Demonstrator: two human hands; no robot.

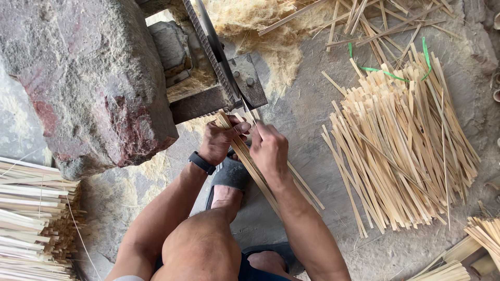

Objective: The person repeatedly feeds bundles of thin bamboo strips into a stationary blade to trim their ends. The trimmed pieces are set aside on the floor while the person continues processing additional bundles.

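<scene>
At the centre of the view, just below the fixed blade [219, 57], your two hands meet on a small bundle of bamboo strips [260, 171]. Your left hand [221, 139] is closed around the bundle's upper end; your right hand [269, 150] is closed on it just beside, at 3 o'clock from the left. The bundle's long axis runs from 11 o'clock at the blade to 5 o'clock past your sandalled foot [229, 179]. The left hand sits nearer the blade edge; the strip tips touch or nearly touch it, which cannot be resolved. A loose pile of cut strips [401, 151] lies well apart at 3 o'clock. Stacked strips [31, 218] lie at 8 o'clock, beside the large stone block [88, 78].
</scene>
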